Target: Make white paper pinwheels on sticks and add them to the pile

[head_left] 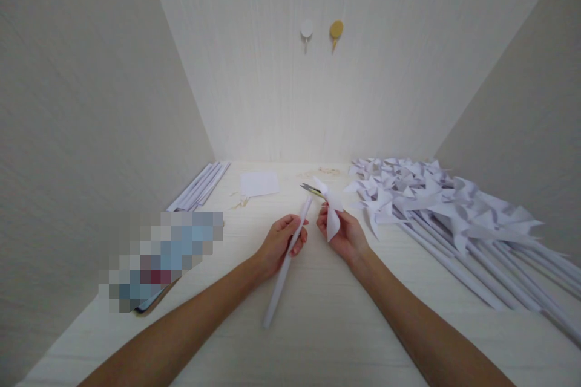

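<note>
My left hand is closed around a white rolled-paper stick, which slants from lower left up to the right. Beside it, my right hand pinches a white paper pinwheel head with curled blades. The top of the stick is close to the pinwheel but apart from it. Pale-handled scissors show behind the pinwheel, blades pointing left; their handles are mostly hidden, so whether they lie on the table or touch my right hand I cannot tell.
Finished paper pinwheels on sticks are heaped at the right. Several paper sticks lie at the back left, near a white paper sheet and thin tan strips. A blurred-out flat object rests at left. Two hooks are on the back wall.
</note>
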`<state>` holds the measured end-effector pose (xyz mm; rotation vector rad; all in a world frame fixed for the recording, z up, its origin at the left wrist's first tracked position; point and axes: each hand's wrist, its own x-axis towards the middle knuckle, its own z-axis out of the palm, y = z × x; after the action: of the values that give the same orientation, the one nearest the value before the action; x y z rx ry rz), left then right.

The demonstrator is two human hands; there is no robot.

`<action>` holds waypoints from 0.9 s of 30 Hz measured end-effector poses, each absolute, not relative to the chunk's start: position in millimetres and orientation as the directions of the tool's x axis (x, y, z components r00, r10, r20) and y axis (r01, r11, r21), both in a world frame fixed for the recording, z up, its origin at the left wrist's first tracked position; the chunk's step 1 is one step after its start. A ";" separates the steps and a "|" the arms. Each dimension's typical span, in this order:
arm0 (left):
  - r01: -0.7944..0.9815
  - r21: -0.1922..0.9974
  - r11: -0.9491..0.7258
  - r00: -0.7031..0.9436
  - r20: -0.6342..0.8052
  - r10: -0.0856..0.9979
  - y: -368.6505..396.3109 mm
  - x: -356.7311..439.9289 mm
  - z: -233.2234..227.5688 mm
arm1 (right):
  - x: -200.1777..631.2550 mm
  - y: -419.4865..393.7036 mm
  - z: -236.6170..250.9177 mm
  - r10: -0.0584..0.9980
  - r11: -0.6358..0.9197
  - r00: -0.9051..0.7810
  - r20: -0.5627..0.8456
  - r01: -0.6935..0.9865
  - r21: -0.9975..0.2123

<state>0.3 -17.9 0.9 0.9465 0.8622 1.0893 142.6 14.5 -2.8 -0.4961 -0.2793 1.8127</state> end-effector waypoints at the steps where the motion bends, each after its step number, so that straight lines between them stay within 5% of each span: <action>1: -0.317 0.932 0.178 0.245 -0.101 0.964 -18.1 1.2 0.6 | 142.4 14.3 -2.5 0.951 -0.302 -0.238 -0.195 -0.849 -0.434; 27: -0.258 0.950 0.173 0.316 -0.086 0.945 -20.3 3.4 0.8 | 137.6 15.6 -7.9 0.980 -0.198 -0.141 -0.144 -0.806 -0.558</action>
<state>3.4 -20.3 0.8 1.0360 0.8420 1.0143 137.6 15.6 -7.9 -0.5659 -0.4102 1.6964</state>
